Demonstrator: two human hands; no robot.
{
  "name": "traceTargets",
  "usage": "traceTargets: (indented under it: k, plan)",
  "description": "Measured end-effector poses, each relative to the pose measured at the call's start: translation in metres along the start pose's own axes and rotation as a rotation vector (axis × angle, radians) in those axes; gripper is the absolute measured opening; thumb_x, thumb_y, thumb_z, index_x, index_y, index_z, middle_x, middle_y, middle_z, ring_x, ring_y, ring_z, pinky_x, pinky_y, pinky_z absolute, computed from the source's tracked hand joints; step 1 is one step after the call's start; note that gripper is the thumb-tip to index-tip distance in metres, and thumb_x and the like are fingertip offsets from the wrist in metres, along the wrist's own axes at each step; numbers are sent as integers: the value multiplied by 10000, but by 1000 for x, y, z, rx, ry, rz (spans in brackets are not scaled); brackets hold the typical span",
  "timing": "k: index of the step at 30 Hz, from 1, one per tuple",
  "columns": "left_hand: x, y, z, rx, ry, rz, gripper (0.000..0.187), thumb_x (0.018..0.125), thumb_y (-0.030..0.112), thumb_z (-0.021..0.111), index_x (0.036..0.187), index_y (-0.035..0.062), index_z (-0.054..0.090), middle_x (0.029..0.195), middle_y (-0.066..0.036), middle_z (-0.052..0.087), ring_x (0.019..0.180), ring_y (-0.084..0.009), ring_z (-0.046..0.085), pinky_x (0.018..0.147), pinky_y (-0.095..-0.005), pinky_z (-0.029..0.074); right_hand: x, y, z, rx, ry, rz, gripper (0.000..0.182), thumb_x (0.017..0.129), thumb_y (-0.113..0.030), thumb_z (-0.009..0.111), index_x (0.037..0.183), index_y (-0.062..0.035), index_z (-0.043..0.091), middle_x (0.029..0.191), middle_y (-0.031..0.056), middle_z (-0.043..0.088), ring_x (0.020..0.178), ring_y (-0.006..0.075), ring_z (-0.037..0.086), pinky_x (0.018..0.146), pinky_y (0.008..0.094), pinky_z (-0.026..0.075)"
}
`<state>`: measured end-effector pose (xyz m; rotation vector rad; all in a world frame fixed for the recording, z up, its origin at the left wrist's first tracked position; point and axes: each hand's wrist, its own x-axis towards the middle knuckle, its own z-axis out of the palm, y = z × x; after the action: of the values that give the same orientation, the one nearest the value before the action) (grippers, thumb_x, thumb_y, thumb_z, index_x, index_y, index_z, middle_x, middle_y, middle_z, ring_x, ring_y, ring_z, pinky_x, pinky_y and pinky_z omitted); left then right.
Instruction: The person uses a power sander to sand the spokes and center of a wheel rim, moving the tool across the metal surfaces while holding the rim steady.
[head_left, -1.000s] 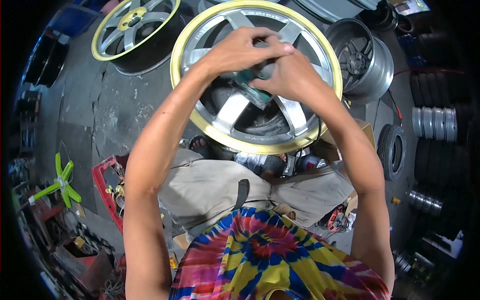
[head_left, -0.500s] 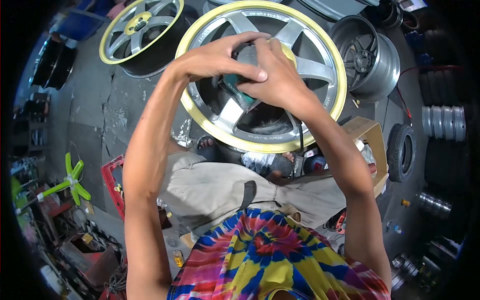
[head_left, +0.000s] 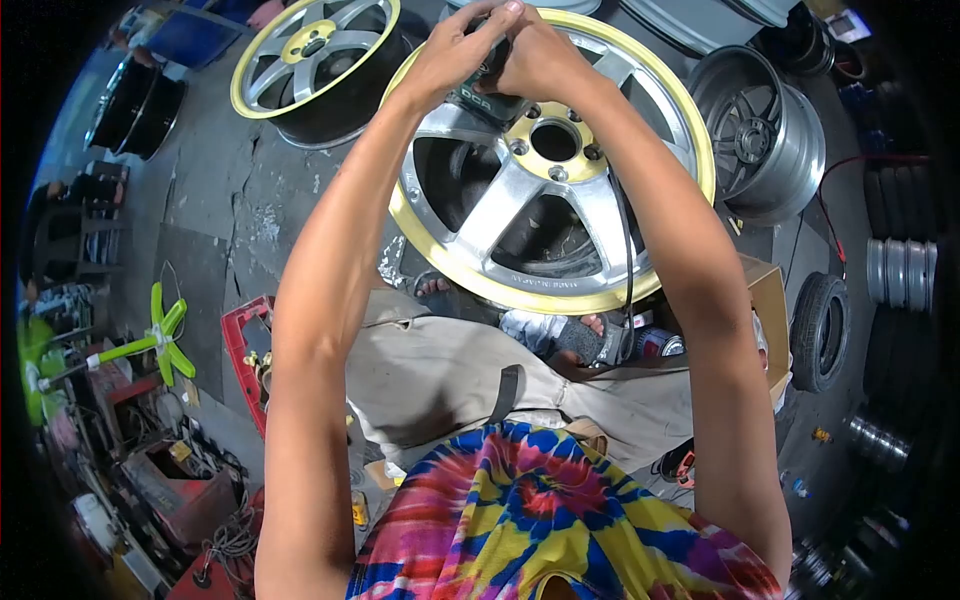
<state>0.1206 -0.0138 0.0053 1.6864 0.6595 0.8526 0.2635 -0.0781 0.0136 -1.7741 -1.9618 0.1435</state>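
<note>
A large alloy wheel (head_left: 492, 213) with a yellow rim and hub and bare silver spokes lies face up in front of me. Against its far side is a dark green corded sander (head_left: 483, 101) lettered DCA, partly covered by my fingers. My left hand (head_left: 458, 50) wraps around it from the left, with the thumb laid over toward the other hand. From the right, my right hand (head_left: 541, 58) is closed over the same tool. Its underside and the spot where it meets the wheel are hidden. A black cord (head_left: 630, 250) hangs over the near right rim.
Another yellow-rimmed wheel (head_left: 318, 55) lies at the upper left, a grey wheel (head_left: 755, 140) at the right. A cardboard box (head_left: 765, 310), a tyre (head_left: 820, 333) and a red tray (head_left: 245, 350) flank my legs. A green fan (head_left: 160, 335) stands at the left.
Both hands have moved away from me with the sander, from over the wheel's middle to its far side. The yellow hub is now uncovered.
</note>
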Motion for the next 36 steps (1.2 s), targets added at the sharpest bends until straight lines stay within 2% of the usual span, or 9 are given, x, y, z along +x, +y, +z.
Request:
traceTargets:
  k: [4,6,14,19,21,24,27,33,36]
  plan:
    - [-4,3,-7,-11,-11,-59,635,980,514,639,1327,-19,622,1209,-180,699,1106,-266,665,929,-342,514,-3,-23,3,-59,-58,59,732,685,-341,887,1271,6,619,1331,245,590,1142,422,643,999,471,528]
    - [-22,9,-12,209,3,-171,701,972,594,612,1273,-38,653,1155,-171,706,1093,-230,654,968,-359,493,-14,-39,-3,-89,-210,110,671,681,-154,797,1266,96,581,1289,333,545,1080,489,659,942,508,567]
    - [-85,32,35,378,-50,-161,656,1032,584,516,1162,-34,692,1040,-140,708,993,-199,623,900,-334,473,-102,-59,-20,125,-195,190,751,680,-138,780,1317,155,513,1293,386,525,1106,538,627,962,494,562]
    - [-100,63,58,465,-86,-215,651,955,617,617,1013,-16,757,870,-139,727,857,-204,663,815,-349,511,-151,-61,-33,447,-134,258,975,721,-322,866,1435,147,397,1317,323,532,1204,407,575,1013,461,506]
    - [-104,66,60,520,-110,-286,643,922,623,660,989,-6,771,844,-142,732,836,-203,669,807,-347,516,-166,-49,-32,699,-144,285,1089,679,-401,863,1458,160,348,1383,332,483,1272,475,506,1099,487,455]
    - [-103,52,61,418,-134,-125,586,873,572,736,1018,6,781,870,-145,752,840,-201,673,833,-343,515,-183,-28,-44,948,-224,307,1015,686,-359,869,1432,150,407,1376,269,509,1268,395,519,1081,483,462]
    - [-100,40,63,434,-176,-110,490,866,472,741,993,-1,764,927,-169,755,869,-211,675,847,-346,511,-195,-30,-34,195,-15,61,960,643,-308,897,1391,109,462,1379,245,522,1240,407,551,1027,472,507]
    - [-91,35,68,445,-269,38,432,830,362,714,1020,-25,727,934,-172,734,873,-227,670,826,-358,509,-177,-36,2,472,112,115,1033,581,-331,938,1404,51,444,1414,269,530,1221,420,600,1036,479,497]
    - [-88,33,65,427,-217,94,433,818,344,702,1031,-33,709,925,-185,724,842,-258,667,822,-362,506,-169,-32,9,431,128,75,794,622,-338,940,1212,61,589,1149,202,701,1065,318,700,941,414,540]
